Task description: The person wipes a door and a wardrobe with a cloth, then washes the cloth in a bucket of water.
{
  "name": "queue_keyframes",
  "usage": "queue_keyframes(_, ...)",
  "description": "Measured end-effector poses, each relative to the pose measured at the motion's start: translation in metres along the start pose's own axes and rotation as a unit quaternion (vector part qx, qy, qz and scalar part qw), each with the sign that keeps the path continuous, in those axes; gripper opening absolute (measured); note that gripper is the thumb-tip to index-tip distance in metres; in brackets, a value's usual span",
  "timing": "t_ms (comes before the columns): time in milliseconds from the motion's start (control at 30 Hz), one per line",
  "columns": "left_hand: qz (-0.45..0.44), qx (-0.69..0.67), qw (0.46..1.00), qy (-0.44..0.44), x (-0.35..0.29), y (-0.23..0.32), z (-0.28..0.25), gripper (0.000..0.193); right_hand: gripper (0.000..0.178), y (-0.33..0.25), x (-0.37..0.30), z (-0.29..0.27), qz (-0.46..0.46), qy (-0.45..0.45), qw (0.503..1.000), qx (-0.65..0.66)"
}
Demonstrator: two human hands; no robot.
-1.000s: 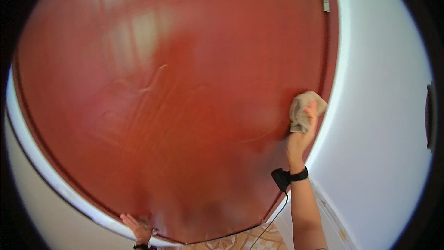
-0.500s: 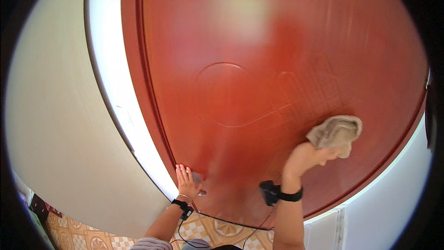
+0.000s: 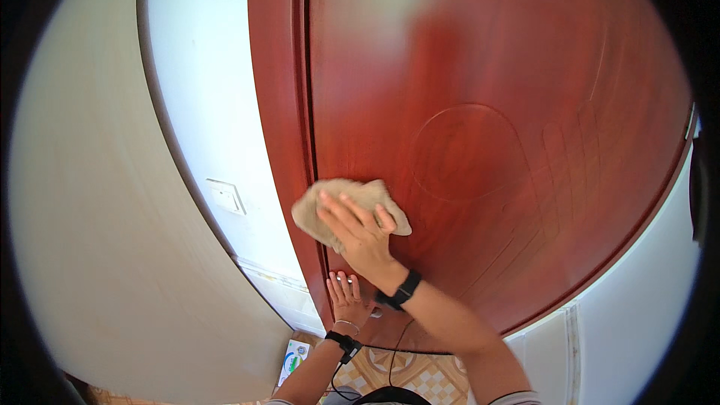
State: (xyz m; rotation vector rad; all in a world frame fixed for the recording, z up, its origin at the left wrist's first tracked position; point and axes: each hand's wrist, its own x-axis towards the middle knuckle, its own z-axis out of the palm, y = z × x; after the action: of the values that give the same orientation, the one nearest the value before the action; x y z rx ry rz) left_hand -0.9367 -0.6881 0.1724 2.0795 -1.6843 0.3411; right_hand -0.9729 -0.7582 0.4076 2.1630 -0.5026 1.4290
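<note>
A beige cloth (image 3: 367, 193) lies flat against the red wooden door (image 3: 480, 150), over its left edge by the frame. My right hand (image 3: 362, 244) presses on the cloth from above, its fingers laid across it. Below it, my left hand (image 3: 346, 300) rests with outstretched fingers on the lower left of the door, beside a small metallic knob (image 3: 376, 313) that is partly hidden. That hand holds nothing. Each wrist wears a black strap, and a cable runs down from the left one.
Left of the red door frame (image 3: 274, 67) is a white wall with a light switch (image 3: 226, 196). A large cream panel (image 3: 112, 202) fills the far left. At the bottom, a white box (image 3: 294, 358) stands on the patterned floor (image 3: 375, 367).
My right hand has swept the cloth from the door's right side across to its left edge. The view has shifted left, bringing in the switch and box. My left hand stays by the knob.
</note>
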Motion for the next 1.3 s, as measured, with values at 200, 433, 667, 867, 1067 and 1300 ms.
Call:
queue_keyframes(200, 0.01, -0.006, 1.0, -0.009, 0.001, -0.005, -0.005, 0.093, 0.026, 0.043, 0.0, -0.034, -0.261, -0.209, 0.941, 0.058)
queue_keyframes(433, -0.007, -0.019, 1.0, 0.012, 0.0, -0.014, 0.004, 0.086, 0.031, 0.11, 0.008, -0.102, -0.346, -0.263, 0.899, 0.045)
queue_keyframes(667, -0.02, 0.02, 1.0, -0.011, 0.001, 0.002, -0.005, 0.1, 0.006, 0.194, -0.015, -0.202, -0.28, -0.261, 0.921, 0.074)
queue_keyframes(867, -0.022, 0.046, 0.997, 0.055, 0.002, -0.017, 0.024, 0.105, 0.01, 0.263, -0.065, -0.256, -0.218, -0.15, 0.961, 0.079)
queue_keyframes(1067, 0.019, 0.07, 0.989, 0.126, 0.008, -0.007, 0.012, 0.094, 0.021, 0.33, -0.126, -0.31, -0.074, -0.002, 0.997, -0.01)
queue_keyframes(1300, -0.03, 0.052, 0.993, 0.101, 0.008, 0.0, 0.011, 0.097, 0.038, 0.374, -0.21, -0.324, 0.242, 0.267, 0.928, -0.094)
